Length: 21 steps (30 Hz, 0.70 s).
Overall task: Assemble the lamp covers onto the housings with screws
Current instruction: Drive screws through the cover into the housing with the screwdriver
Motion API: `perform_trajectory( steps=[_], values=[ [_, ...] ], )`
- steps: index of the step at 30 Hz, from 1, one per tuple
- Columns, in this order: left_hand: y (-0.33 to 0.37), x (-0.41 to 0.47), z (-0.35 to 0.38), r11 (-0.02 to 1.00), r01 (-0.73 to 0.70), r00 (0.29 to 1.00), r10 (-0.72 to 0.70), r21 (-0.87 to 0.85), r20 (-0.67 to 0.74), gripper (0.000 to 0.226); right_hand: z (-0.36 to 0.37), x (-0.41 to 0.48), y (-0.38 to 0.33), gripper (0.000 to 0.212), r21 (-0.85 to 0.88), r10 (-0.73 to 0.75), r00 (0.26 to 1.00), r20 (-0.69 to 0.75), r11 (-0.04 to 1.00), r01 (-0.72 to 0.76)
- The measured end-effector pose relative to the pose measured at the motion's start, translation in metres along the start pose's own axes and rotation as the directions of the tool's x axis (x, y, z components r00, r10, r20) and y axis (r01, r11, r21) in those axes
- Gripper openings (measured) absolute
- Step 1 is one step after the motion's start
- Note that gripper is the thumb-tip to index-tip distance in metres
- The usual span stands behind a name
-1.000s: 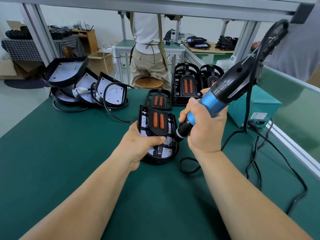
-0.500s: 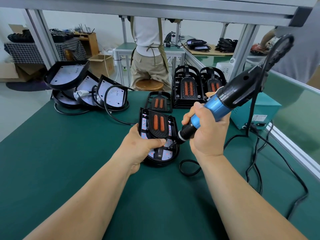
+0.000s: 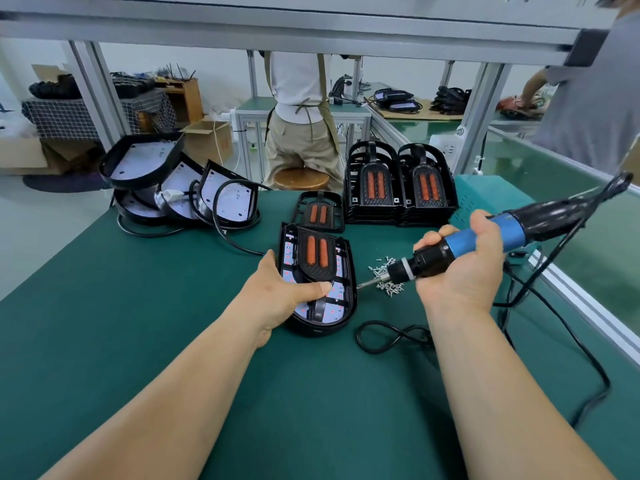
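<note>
Green table (image 3: 138, 323). One housing (image 3: 349, 303) lay flat near the table's middle, with a cover (image 3: 317, 254) seated in it, two orange strips facing up. The left hand (image 3: 277, 292) gripped the housing's left side, the thumb laid across the cover's near end; the other fingers were hidden under the rim. The right hand (image 3: 464, 271) was wrapped round a powered screwdriver (image 3: 485, 237), which was held low and almost level, pointing left. Its bit tip sat just beside the housing's right rim; contact could not be told. A small heap of screws (image 3: 382, 268) lay on the table under the tool's nose, right of the housing. A loose cover (image 3: 318, 214) lay just behind the held unit. Two stacks of covers (image 3: 398, 188) stood farther back. Bare housings (image 3: 180, 181) were piled at the far left, leaning on one another. A coiled black cable (image 3: 391, 336) lay near the right wrist.
</note>
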<state>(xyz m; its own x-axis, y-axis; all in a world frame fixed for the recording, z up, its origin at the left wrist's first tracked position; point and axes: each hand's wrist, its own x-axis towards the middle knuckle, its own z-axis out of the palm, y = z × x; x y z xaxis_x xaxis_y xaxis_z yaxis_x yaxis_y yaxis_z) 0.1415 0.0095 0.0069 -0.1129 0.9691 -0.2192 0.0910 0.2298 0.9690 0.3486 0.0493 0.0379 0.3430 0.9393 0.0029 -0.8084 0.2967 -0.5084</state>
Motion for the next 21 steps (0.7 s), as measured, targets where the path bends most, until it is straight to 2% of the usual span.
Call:
perform_trajectory(
  steps=[2, 4, 6, 7, 9, 10, 12, 16, 18, 21],
  values=[
    [0.005, -0.006, -0.003, 0.987, 0.007, 0.996, 0.008, 0.163, -0.089, 0.130, -0.003, 0.004, -0.005, 0.027, 0.077, 0.063, 0.994, -0.086, 0.995, -0.056],
    [0.012, -0.014, -0.006, 0.926, -0.039, 0.965, 0.133, 0.375, -0.226, 0.127, -0.005, 0.007, -0.009, 0.025, 0.145, 0.116, 0.981, -0.154, 0.985, -0.094],
    [0.020, -0.019, -0.001, 0.791, -0.134, 0.886, 0.366, 0.597, -0.286, 0.090, -0.006, 0.009, -0.012, 0.024, 0.221, 0.165, 0.966, -0.198, 0.968, -0.120],
    [0.024, -0.020, 0.005, 0.695, -0.185, 0.847, 0.471, 0.694, -0.247, 0.063, -0.006, 0.011, -0.014, 0.024, 0.262, 0.185, 0.959, -0.214, 0.957, -0.126],
    [0.032, -0.021, 0.027, 0.513, -0.255, 0.823, 0.560, 0.820, -0.094, 0.019, -0.007, 0.013, -0.018, 0.024, 0.324, 0.203, 0.949, -0.240, 0.939, -0.119],
    [0.034, -0.019, 0.040, 0.431, -0.280, 0.828, 0.560, 0.858, -0.011, 0.012, -0.007, 0.014, -0.020, 0.024, 0.342, 0.206, 0.946, -0.251, 0.933, -0.112],
    [0.034, -0.013, 0.066, 0.277, -0.295, 0.849, 0.515, 0.914, 0.117, 0.014, -0.008, 0.015, -0.024, 0.023, 0.371, 0.208, 0.943, -0.260, 0.923, -0.101],
    [0.026, 0.006, 0.101, 0.053, -0.240, 0.873, 0.449, 0.969, 0.192, 0.017, -0.012, 0.021, -0.027, 0.022, 0.412, 0.221, 0.942, -0.255, 0.906, -0.101],
    [0.021, 0.016, 0.108, 0.018, -0.236, 0.870, 0.449, 0.972, 0.203, 0.016, -0.014, 0.023, -0.027, 0.022, 0.426, 0.227, 0.940, -0.256, 0.899, -0.101],
    [0.016, 0.029, 0.113, 0.029, -0.257, 0.872, 0.439, 0.966, 0.218, 0.014, -0.016, 0.024, -0.027, 0.023, 0.429, 0.234, 0.934, -0.269, 0.897, -0.101]
  ],
)
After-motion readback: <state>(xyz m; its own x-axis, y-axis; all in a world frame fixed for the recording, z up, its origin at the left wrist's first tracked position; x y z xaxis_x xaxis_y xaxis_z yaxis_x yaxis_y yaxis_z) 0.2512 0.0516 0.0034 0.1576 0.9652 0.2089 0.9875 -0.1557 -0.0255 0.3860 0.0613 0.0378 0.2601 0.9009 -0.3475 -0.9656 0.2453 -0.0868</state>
